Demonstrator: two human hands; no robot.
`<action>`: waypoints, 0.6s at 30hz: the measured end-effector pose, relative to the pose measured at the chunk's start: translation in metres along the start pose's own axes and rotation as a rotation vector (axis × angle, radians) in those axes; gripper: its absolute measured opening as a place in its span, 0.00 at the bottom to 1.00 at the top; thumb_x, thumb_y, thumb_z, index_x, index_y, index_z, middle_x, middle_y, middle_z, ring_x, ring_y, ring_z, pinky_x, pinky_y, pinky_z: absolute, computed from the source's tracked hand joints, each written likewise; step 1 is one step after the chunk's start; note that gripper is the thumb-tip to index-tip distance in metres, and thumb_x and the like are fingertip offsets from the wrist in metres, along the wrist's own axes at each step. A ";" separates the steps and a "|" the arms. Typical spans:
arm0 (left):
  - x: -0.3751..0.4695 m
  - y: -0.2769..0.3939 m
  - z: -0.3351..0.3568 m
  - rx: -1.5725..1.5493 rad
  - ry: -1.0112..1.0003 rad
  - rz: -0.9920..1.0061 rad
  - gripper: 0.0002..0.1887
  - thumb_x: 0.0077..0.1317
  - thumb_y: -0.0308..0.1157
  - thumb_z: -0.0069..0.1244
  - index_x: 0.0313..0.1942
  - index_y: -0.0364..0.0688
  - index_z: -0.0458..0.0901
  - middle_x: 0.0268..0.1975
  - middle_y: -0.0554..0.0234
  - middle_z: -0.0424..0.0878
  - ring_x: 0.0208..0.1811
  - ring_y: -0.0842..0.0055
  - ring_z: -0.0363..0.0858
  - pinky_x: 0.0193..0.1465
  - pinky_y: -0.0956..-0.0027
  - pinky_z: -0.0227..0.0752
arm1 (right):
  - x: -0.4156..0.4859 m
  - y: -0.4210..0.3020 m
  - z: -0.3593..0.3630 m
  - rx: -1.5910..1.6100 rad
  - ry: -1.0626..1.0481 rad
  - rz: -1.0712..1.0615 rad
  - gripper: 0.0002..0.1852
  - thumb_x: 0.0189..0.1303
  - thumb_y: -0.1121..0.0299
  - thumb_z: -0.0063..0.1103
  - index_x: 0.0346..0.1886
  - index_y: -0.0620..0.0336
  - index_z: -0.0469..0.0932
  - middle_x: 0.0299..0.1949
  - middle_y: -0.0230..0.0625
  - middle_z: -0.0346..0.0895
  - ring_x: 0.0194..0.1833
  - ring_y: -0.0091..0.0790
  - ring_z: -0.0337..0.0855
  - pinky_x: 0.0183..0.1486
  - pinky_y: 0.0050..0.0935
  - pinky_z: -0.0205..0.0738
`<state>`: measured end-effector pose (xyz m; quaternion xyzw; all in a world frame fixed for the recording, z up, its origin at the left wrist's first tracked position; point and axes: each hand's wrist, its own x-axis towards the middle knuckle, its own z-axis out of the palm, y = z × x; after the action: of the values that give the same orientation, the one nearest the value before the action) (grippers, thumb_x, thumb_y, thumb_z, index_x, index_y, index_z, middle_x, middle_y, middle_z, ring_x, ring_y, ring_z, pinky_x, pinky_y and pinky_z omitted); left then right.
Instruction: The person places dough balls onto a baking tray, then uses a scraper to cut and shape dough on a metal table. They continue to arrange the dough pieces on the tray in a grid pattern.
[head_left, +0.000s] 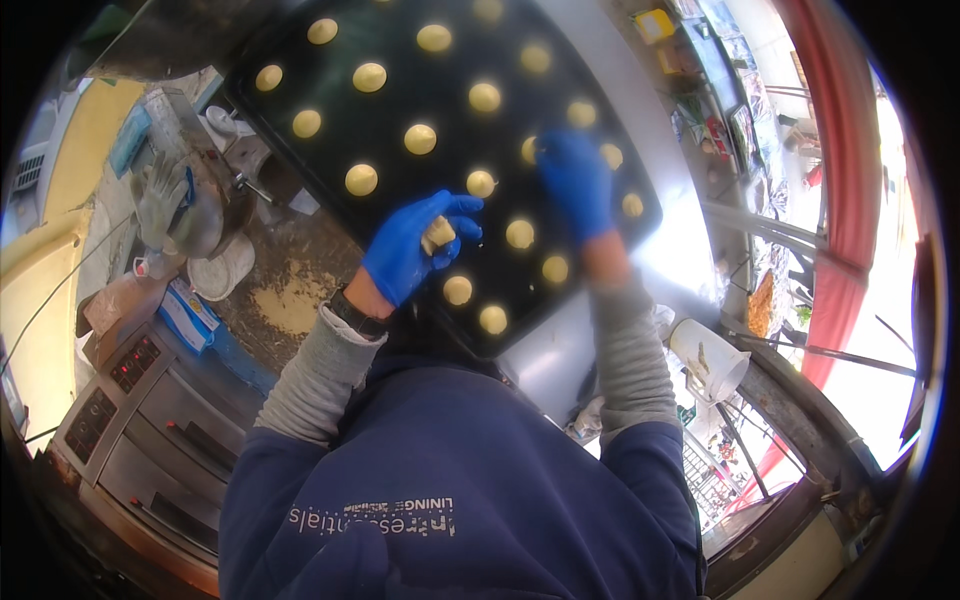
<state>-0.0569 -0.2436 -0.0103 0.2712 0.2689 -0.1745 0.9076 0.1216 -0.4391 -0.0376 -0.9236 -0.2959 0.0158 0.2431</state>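
A black baking tray (405, 217) lies before me, set with spaced rows of pale yellow, round dough pieces (420, 139), each rising to a small peak. My left hand (416, 244), in a blue glove, is over the tray's near left part and holds a pale lump of dough (437, 234) in its curled fingers. To the right, my right hand (576, 176), also gloved in blue and slightly blurred, reaches over the tray with its fingertips beside one dough piece (529, 150). Whether its fingers hold anything cannot be seen.
The tray rests on a shiny metal surface (551, 352). At lower left stands a metal oven (161, 427) with red lights. A white bucket (709, 360) is at right. Left of the tray are a blue and white box (187, 315), a white tub (221, 268) and a pale glove (159, 199).
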 end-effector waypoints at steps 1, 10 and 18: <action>0.000 -0.001 0.000 -0.009 0.004 0.000 0.25 0.79 0.45 0.40 0.61 0.30 0.76 0.40 0.60 0.85 0.30 0.85 0.72 0.34 0.80 0.66 | -0.001 -0.002 -0.001 -0.026 -0.010 0.006 0.06 0.61 0.68 0.65 0.41 0.53 0.85 0.41 0.39 0.84 0.42 0.47 0.86 0.45 0.36 0.81; -0.003 0.003 -0.001 -0.037 -0.154 -0.004 0.24 0.77 0.41 0.41 0.64 0.33 0.75 0.43 0.60 0.85 0.34 0.83 0.76 0.35 0.80 0.71 | -0.035 -0.077 -0.038 0.686 -0.422 -0.022 0.18 0.58 0.65 0.75 0.52 0.54 0.85 0.42 0.38 0.85 0.42 0.36 0.87 0.47 0.31 0.81; -0.013 0.002 0.006 0.246 -0.059 -0.003 0.24 0.73 0.36 0.40 0.66 0.38 0.74 0.49 0.61 0.84 0.44 0.80 0.81 0.39 0.81 0.75 | -0.039 -0.100 -0.052 0.634 -0.574 0.013 0.23 0.55 0.65 0.76 0.56 0.52 0.84 0.41 0.38 0.84 0.39 0.34 0.85 0.47 0.31 0.81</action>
<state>-0.0639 -0.2432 0.0022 0.3749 0.2189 -0.2153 0.8748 0.0445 -0.4128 0.0494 -0.7633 -0.3262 0.3638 0.4227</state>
